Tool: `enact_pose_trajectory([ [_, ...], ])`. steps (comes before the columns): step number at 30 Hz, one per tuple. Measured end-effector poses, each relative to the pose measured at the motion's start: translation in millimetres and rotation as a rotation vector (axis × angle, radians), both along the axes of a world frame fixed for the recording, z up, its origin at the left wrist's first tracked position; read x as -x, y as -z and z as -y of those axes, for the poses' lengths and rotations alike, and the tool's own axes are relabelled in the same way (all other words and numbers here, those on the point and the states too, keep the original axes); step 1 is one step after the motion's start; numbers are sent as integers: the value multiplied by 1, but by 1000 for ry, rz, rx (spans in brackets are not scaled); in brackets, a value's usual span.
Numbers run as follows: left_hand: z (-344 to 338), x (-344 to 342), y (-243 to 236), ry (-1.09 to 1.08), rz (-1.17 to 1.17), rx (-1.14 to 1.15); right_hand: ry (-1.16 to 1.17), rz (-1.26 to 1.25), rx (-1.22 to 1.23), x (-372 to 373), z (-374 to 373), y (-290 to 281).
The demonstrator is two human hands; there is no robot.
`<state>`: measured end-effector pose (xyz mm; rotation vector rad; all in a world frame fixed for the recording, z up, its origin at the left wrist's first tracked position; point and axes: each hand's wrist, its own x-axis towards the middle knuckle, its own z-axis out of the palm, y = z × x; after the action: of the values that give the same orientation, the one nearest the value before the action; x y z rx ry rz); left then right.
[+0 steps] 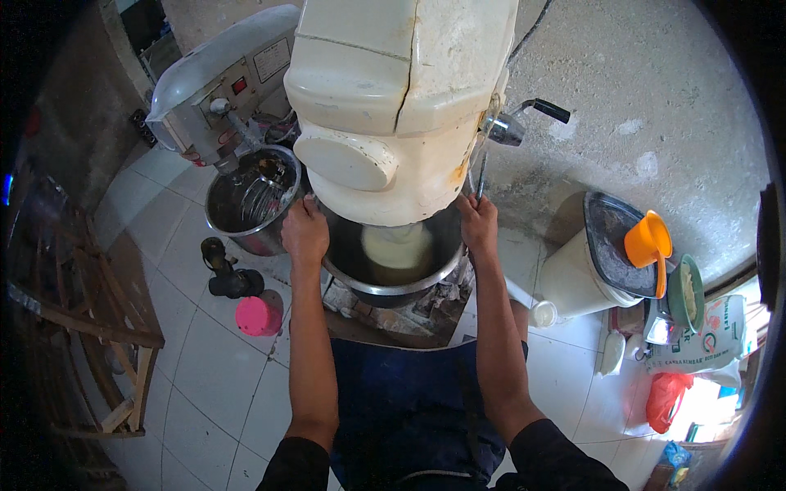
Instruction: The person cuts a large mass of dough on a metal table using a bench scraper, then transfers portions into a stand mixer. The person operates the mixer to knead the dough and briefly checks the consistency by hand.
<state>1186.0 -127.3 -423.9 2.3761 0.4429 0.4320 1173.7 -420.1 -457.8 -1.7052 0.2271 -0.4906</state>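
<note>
The mixing bowl (385, 289) sits directly beneath the cream mixer head (393, 106), its near rim showing on the person's side of that head and its far rim hidden under it. The left hand (304, 227) is at the bowl's side just below the head's left edge, and the right hand (479, 223) is at the opposite side below the head's right edge, beside a metal rod (481, 173). Each grip looks closed on the bowl, fingers curled in, though the exact part held is hidden behind the knuckles. The bowl looks like thick metal and should be rigid and heavy, more so with the pale mixture (399, 252) inside, below the mixer head; that looks smooth and soft, likely to slosh or shift if the bowl tips. Bare metal may turn slippery if any mixture smears it, so a firm two-sided hold, level and opposite, as the hands stand under the head, seems the soundest place; one hand on the near rim would probably let it tilt. A second bowl (270, 240) with a whisk (260, 200) stands left of the mixer head.
</note>
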Motion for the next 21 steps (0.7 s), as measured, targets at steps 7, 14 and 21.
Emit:
enact_pose_trajectory([
  [7, -1, 2, 1, 7, 51, 8, 10, -40, 28, 3, -1, -4],
  [14, 1, 1, 2, -5, 62, 22, 8, -32, -3, 2, -1, -4],
  [21, -1, 2, 3, 2, 64, 13, 26, 1, 70, 1, -2, -2],
])
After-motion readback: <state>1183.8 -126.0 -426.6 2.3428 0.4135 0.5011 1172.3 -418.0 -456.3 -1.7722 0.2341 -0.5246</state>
